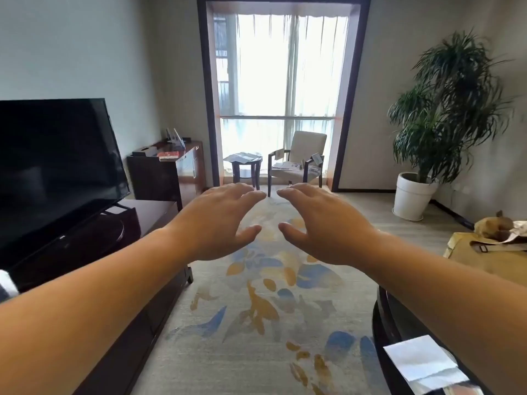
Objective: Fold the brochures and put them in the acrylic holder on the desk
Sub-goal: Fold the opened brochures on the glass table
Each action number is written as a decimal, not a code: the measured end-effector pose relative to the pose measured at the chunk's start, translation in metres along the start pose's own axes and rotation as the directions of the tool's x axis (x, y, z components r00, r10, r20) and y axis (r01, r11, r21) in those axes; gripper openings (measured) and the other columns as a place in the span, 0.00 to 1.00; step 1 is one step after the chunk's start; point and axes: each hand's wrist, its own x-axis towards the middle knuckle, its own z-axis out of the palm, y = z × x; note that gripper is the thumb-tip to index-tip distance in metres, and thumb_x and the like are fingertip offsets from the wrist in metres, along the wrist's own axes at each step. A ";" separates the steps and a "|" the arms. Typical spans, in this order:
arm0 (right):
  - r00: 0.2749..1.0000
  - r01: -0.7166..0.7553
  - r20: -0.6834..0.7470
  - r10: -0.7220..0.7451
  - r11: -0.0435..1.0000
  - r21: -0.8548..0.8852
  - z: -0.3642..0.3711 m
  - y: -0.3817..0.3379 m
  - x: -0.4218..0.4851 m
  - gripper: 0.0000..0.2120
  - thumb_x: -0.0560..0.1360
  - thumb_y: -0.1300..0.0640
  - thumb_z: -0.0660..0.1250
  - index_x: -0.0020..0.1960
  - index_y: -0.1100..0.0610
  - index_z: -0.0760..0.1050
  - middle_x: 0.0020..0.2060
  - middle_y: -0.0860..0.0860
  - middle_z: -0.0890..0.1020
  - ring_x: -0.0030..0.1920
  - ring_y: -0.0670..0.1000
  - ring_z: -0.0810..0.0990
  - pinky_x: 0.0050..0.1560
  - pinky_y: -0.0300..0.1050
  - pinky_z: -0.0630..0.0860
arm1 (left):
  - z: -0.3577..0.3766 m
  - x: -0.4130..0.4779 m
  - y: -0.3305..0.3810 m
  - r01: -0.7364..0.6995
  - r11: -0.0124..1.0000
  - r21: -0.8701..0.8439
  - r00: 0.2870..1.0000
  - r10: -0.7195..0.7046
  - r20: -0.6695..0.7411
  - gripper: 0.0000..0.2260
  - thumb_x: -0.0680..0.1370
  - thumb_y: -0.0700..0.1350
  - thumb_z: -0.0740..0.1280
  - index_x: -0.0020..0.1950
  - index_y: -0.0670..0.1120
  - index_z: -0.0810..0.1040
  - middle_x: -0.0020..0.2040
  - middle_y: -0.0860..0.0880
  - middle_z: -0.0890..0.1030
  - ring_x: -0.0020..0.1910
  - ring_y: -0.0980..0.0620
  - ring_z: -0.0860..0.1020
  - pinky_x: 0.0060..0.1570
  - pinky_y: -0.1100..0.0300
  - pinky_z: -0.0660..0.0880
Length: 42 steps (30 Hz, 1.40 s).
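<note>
L hand [219,220] & R hand [322,223] out front, fingers spread loose, holding nothing. Brochures [286,166] on chair [309,143] beyond R hand. Acrylic holder [175,137] on desk [159,178] beyond L hand.

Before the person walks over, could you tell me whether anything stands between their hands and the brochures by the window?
Nothing visible does. The left hand and right hand are empty, and only open carpet leads to the brochures on the side table and the armchair.
</note>
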 end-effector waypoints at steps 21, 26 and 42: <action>0.994 -0.092 0.062 0.087 0.993 0.078 0.171 0.220 0.280 0.30 0.77 0.36 0.59 0.75 0.47 0.61 0.72 0.47 0.70 0.68 0.51 0.72 0.61 0.46 0.73 | 0.196 0.287 -0.179 0.032 0.998 -0.050 0.994 -0.026 0.110 0.29 0.79 0.63 0.57 0.78 0.54 0.58 0.77 0.51 0.64 0.75 0.50 0.64 0.73 0.51 0.62; 0.996 -0.068 0.071 0.061 0.992 0.104 0.194 0.293 0.356 0.30 0.77 0.37 0.59 0.75 0.47 0.61 0.72 0.47 0.69 0.68 0.51 0.72 0.61 0.44 0.72 | 0.234 0.374 -0.212 0.079 0.995 -0.055 0.991 -0.073 0.112 0.29 0.79 0.62 0.58 0.78 0.55 0.58 0.77 0.51 0.64 0.76 0.50 0.62 0.74 0.51 0.61; 0.991 -0.054 0.123 0.044 0.995 0.081 0.328 0.436 0.624 0.31 0.77 0.37 0.59 0.76 0.48 0.60 0.73 0.47 0.68 0.71 0.52 0.68 0.67 0.51 0.69 | 0.387 0.603 -0.407 0.090 0.992 -0.085 0.993 -0.083 0.085 0.30 0.78 0.64 0.58 0.77 0.54 0.61 0.75 0.51 0.67 0.74 0.49 0.66 0.71 0.52 0.62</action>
